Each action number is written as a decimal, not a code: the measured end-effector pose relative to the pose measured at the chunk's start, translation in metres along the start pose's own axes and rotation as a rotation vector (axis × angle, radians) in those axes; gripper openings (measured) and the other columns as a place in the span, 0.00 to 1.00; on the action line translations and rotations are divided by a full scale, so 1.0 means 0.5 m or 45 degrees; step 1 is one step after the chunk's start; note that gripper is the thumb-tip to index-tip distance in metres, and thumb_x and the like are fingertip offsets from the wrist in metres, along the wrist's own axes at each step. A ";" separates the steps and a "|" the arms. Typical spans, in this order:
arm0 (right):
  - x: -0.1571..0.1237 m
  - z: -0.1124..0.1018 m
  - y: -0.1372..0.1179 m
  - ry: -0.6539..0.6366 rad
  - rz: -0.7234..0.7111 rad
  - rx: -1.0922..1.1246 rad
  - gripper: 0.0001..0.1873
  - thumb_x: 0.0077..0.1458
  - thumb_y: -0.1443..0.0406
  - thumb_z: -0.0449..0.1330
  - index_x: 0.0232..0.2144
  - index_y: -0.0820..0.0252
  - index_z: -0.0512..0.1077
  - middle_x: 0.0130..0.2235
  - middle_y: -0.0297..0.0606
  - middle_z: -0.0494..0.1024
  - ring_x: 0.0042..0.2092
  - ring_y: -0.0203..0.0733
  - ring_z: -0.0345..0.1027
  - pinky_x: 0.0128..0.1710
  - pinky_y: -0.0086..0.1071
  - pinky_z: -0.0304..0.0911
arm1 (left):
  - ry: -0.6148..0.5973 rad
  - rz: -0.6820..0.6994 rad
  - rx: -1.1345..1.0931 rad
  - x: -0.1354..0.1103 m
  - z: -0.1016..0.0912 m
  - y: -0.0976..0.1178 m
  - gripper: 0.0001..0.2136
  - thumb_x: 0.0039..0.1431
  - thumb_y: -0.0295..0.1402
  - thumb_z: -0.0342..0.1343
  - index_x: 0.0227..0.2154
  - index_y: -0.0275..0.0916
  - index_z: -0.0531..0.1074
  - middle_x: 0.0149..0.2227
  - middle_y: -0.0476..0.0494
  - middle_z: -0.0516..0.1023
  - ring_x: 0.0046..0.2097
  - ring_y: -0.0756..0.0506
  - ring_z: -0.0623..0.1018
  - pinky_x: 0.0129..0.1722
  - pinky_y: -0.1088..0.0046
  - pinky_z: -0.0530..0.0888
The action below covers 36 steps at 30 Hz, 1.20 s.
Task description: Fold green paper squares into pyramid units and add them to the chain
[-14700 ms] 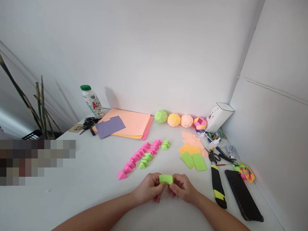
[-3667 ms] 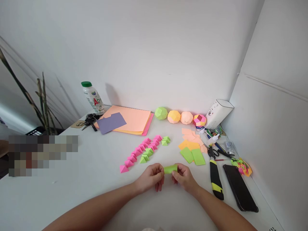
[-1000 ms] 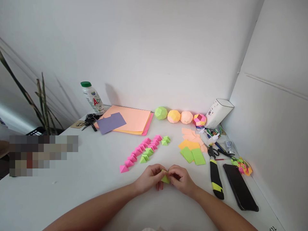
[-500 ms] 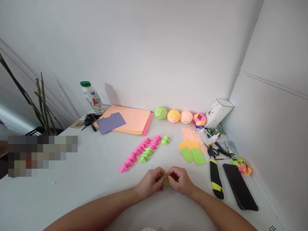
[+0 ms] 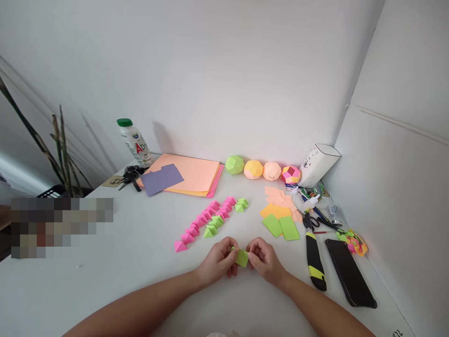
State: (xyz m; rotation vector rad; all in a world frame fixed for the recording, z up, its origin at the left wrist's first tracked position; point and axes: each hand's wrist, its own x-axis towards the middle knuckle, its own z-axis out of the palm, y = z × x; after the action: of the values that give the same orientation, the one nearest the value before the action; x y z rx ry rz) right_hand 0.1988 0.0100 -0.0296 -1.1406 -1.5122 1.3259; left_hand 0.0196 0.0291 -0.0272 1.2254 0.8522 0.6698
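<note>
A small green piece of paper (image 5: 242, 258) is held between my two hands above the table's near middle. My left hand (image 5: 218, 260) pinches its left side between thumb and fingers. On the other side, my right hand (image 5: 265, 262) has its thumb and fingertips closed at the paper's right edge. Just beyond my hands, several folded pink paper pyramids (image 5: 192, 229) stand in slanting rows, with green paper pyramids (image 5: 211, 229) among them. Flat green paper pieces (image 5: 289, 228) lie to the right, overlapping orange and peach paper pieces (image 5: 279, 198).
Faceted paper balls (image 5: 253, 169) line the wall beside a white box (image 5: 320, 164). On the right lie a black-and-yellow utility knife (image 5: 315, 261), scissors (image 5: 310, 221) and a phone (image 5: 351, 273). Coloured sheets (image 5: 189, 171), keys (image 5: 131, 173) and a bottle (image 5: 135, 142) are at back left.
The green paper has turned so its flat face shows more. My hands have moved slightly apart, and the right-hand fingers have shifted along its edge.
</note>
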 end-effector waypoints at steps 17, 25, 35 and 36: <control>0.002 0.000 -0.008 0.025 0.009 -0.078 0.05 0.47 0.69 0.54 0.22 0.59 0.61 0.22 0.30 0.64 0.21 0.32 0.58 0.20 0.26 0.54 | -0.023 -0.013 0.015 -0.003 0.000 0.004 0.10 0.57 0.41 0.50 0.29 0.40 0.58 0.16 0.54 0.71 0.17 0.51 0.70 0.17 0.78 0.62; 0.002 -0.001 -0.007 -0.059 0.014 -0.102 0.05 0.52 0.63 0.56 0.28 0.59 0.63 0.23 0.29 0.64 0.22 0.32 0.57 0.21 0.26 0.53 | -0.027 -0.017 -0.017 -0.002 -0.001 0.009 0.12 0.56 0.43 0.50 0.29 0.40 0.58 0.16 0.55 0.71 0.17 0.51 0.70 0.17 0.78 0.63; 0.002 -0.008 -0.009 -0.006 -0.038 -0.078 0.10 0.49 0.64 0.55 0.20 0.59 0.60 0.23 0.31 0.62 0.24 0.33 0.53 0.22 0.27 0.52 | -0.007 -0.023 -0.019 -0.003 0.001 0.008 0.09 0.55 0.38 0.51 0.28 0.39 0.59 0.16 0.54 0.70 0.17 0.52 0.70 0.17 0.78 0.64; 0.002 -0.010 -0.009 0.003 -0.012 -0.032 0.11 0.49 0.63 0.56 0.20 0.59 0.60 0.24 0.31 0.63 0.23 0.33 0.54 0.21 0.27 0.53 | 0.001 -0.024 -0.047 -0.002 0.000 0.006 0.10 0.55 0.38 0.51 0.27 0.39 0.59 0.17 0.54 0.71 0.17 0.52 0.70 0.17 0.78 0.65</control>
State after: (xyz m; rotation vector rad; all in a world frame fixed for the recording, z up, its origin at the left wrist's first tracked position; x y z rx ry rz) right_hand 0.2026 0.0123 -0.0244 -1.1494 -1.5343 1.3022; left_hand 0.0193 0.0289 -0.0242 1.1829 0.8478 0.6678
